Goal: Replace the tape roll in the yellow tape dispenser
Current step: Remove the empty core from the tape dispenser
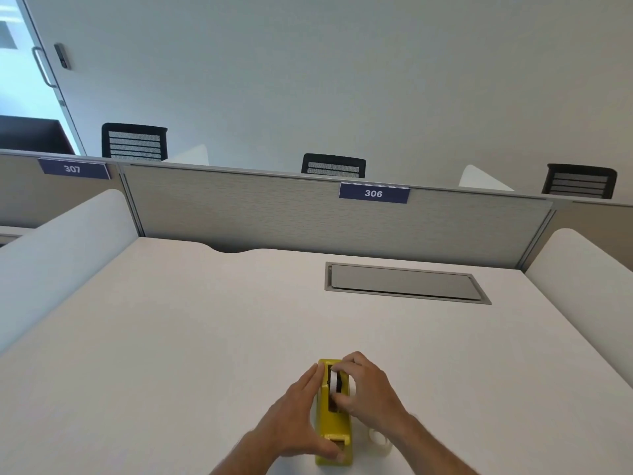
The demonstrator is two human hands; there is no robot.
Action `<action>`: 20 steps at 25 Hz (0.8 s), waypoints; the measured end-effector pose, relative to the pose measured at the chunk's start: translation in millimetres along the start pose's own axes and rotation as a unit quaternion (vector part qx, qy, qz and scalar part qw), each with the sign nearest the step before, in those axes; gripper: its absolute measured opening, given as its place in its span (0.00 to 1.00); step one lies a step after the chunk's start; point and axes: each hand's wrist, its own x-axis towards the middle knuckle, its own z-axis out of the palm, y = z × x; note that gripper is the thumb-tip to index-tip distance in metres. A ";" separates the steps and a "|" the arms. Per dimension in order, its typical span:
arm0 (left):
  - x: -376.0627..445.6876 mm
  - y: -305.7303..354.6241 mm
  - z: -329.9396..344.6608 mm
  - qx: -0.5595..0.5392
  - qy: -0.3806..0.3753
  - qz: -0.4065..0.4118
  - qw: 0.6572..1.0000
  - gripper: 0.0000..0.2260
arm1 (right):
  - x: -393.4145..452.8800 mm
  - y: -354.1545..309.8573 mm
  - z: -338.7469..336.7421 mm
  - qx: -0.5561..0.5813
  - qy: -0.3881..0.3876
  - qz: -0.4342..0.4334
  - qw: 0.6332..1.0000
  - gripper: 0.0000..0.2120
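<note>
The yellow tape dispenser point(334, 430) stands on the near part of the table point(205, 320). The left hand point(294, 416) presses straight fingers along its left side, with the thumb over its near end. The right hand point(370, 392) pinches the tape roll point(334, 380) in its slot. A second roll point(378, 440) lies just right of the dispenser.

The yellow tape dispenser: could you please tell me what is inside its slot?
A white-edged tape roll with a dark core stands in the slot, pinched by the right hand. Its lower part is hidden by the dispenser and the fingers.
</note>
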 end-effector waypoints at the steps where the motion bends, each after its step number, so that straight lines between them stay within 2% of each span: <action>1: 0.5 -0.4 0.5 -0.001 -0.001 -0.001 1.000 0.64 | -0.5 0.6 0.2 0.003 0.006 0.000 1.000 0.20; 6: 2.1 -0.6 0.0 -0.022 -0.009 -0.010 1.000 0.64 | -3.7 -1.9 -2.0 0.024 0.042 0.014 0.999 0.21; 9: 0.0 -0.6 0.8 -0.058 0.041 -0.008 0.997 0.60 | -5.4 -7.5 -9.2 0.090 0.042 0.040 0.994 0.17; 13: -10.1 6.2 0.8 -0.158 0.150 0.033 0.975 0.44 | -9.0 -17.8 -18.4 0.183 0.058 0.057 0.980 0.15; 17: -17.0 18.0 9.4 -0.295 0.203 0.034 0.933 0.33 | -16.7 -28.4 -24.4 0.257 0.044 0.088 0.961 0.15; 20: -17.7 22.9 12.6 -0.339 0.225 0.013 0.913 0.25 | -19.4 -29.4 -26.4 0.305 0.016 0.113 0.946 0.18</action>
